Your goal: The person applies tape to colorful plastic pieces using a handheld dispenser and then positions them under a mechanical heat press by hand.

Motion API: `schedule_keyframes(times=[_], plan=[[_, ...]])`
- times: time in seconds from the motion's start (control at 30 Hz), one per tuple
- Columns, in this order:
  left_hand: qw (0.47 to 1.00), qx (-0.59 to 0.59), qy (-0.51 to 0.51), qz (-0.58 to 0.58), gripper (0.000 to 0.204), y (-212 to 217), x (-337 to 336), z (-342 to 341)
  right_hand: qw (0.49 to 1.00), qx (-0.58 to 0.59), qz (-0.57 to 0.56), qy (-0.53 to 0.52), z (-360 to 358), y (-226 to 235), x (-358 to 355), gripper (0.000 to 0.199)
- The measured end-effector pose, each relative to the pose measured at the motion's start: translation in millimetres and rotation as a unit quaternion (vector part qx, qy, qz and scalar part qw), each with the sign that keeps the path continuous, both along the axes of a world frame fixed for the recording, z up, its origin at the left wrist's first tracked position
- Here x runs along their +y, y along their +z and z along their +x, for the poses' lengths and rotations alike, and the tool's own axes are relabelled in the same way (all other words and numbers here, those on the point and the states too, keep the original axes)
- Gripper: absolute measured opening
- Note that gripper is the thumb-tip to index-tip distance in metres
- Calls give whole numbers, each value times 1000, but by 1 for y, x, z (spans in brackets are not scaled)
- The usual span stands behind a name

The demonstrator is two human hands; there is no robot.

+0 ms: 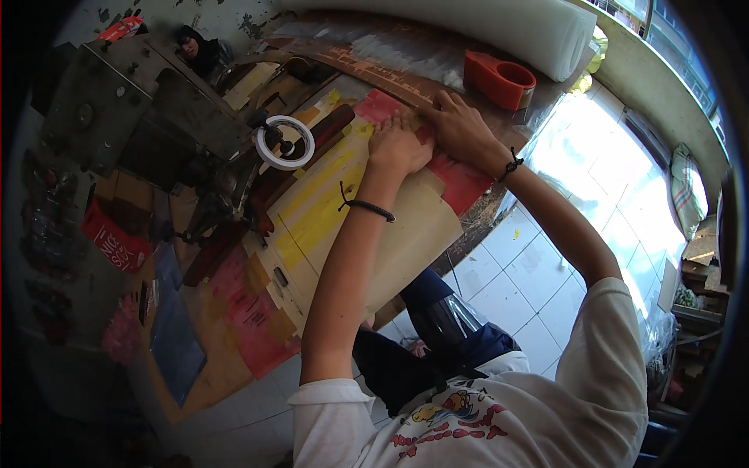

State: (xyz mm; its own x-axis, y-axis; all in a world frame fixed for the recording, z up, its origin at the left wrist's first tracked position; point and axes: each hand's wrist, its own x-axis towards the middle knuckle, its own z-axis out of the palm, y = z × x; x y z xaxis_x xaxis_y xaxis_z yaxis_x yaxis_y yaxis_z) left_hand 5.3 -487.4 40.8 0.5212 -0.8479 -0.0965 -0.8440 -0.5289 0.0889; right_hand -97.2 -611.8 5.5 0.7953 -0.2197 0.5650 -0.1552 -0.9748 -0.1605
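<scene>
A cream sheet (406, 234) with yellow tape strips (312, 204) lies over the work table in front of me. My left hand (398, 147) rests on its far end, fingers stretched out and lying flat. Right beside it, my right hand (460, 129) presses down with bent fingers; whatever is under or between its fingertips is hidden. Red material shows between the two hands, and a red patch (462, 184) sticks out below my right wrist. Another pinkish-red piece (378, 105) lies just beyond my left fingers.
A dark metal machine with a white ring (260, 148) stands at the left. Beyond my right hand are a red tape dispenser (511, 82) and a thick white roll (538, 35). A blue sheet (175, 335) lies lower left. Another person (204, 53) is at the far left.
</scene>
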Motion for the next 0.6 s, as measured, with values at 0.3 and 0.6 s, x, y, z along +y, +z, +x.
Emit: schedule_keyframes(times=[0.3, 0.6], plan=[[988, -73, -28, -129, 72, -38, 2, 12, 996, 72, -24, -36, 7, 2, 10, 37], [996, 1, 2, -93, 68, -32, -20, 26, 987, 147, -45, -51, 26, 0, -2, 42]])
